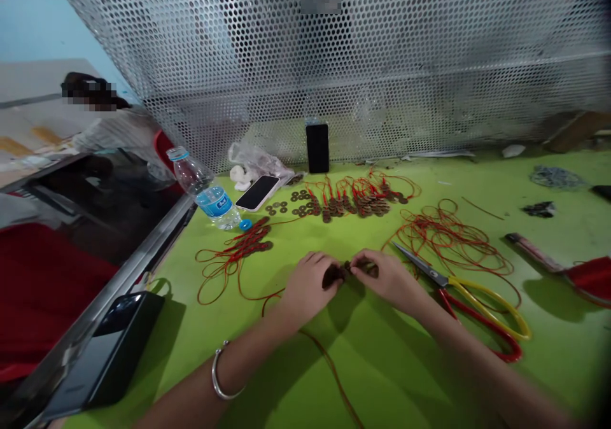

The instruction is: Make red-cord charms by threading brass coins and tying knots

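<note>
My left hand (308,290) is closed in a pinch on small dark coins (345,268) over the middle of the green table. From the other side, the fingertips of my right hand (389,281) pinch at the same coins. The fingers partly hide them, so how the coins sit is hard to make out. A reddish-brown cord (329,360) runs beneath my left forearm to the front edge. Right of my right hand lie scissors (449,281) with one yellow and one red handle, blades apart, beside a loose tangle of red cord (446,232).
Beyond the hands are corded coin strings (367,201) and loose coins (277,208). At left are more coin strings (251,239), a water bottle (210,193), a phone (258,192) and a dark box (114,346). A perforated metal panel (267,47) closes the back; a person sits beyond left.
</note>
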The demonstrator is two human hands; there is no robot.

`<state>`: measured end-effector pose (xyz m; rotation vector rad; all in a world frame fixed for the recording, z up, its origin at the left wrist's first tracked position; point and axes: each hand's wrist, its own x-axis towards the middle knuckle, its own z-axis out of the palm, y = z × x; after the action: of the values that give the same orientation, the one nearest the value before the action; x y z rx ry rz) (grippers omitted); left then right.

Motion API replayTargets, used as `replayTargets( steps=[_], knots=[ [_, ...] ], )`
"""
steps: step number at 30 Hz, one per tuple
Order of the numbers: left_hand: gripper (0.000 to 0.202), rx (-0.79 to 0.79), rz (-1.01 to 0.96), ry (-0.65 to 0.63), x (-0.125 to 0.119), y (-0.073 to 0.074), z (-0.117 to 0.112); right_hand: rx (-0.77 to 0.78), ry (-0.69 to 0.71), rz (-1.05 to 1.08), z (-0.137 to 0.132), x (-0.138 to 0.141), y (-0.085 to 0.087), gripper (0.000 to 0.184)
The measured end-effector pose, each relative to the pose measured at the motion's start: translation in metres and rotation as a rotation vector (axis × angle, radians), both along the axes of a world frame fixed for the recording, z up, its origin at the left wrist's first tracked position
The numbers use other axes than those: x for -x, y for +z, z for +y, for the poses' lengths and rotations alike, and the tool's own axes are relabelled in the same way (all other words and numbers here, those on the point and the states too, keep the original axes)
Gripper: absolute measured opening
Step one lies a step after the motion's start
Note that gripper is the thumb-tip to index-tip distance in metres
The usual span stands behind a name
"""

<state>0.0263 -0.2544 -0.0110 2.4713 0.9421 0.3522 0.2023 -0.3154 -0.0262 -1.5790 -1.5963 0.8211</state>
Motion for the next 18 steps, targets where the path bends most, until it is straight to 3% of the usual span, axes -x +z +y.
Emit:
replayTargets(
  steps=[7, 18],
  knots=[
    [0.014, -0.008, 0.011, 0.002, 0.0003, -0.0001, 0.0027, 0.012, -0.066, 0.017, 0.0033, 0.0001, 0.0, 0.015],
    [0.012, 0.081, -0.048, 0.05, 0.0032, -0.0019, 0.0057, -0.093, 0.033, -0.064, 0.006, 0.0028, 0.0009, 0.027]
  ],
)
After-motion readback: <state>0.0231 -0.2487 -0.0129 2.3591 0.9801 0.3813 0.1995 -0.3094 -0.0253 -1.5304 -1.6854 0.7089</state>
